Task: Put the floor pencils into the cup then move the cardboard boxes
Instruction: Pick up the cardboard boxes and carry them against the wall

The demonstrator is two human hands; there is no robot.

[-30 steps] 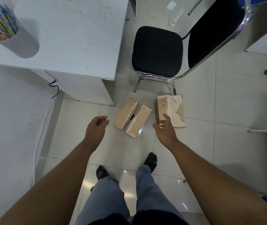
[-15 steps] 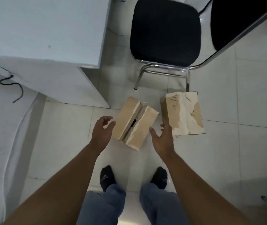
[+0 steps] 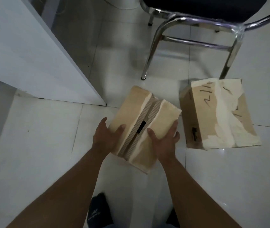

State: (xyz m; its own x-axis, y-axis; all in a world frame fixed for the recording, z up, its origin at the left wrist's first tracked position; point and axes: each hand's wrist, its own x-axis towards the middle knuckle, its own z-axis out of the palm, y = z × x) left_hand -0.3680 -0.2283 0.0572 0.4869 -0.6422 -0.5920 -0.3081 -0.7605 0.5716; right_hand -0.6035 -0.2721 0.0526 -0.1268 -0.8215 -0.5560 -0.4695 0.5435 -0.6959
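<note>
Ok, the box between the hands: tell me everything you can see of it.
The box is tan cardboard, oblong, skewed to the floor tiles. Its two top flaps leave a gap, edged with bare corrugation, with a small dark slot. The left hand grips its left side, the right hand its right, thumbs on top. It lies apart from the other box. Whether it is lifted I can't tell.

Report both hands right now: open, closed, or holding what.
Left hand: holding the nearer cardboard box by its left side, thumb on top.
Right hand: holding the same box by its right side, thumb on top.
</note>
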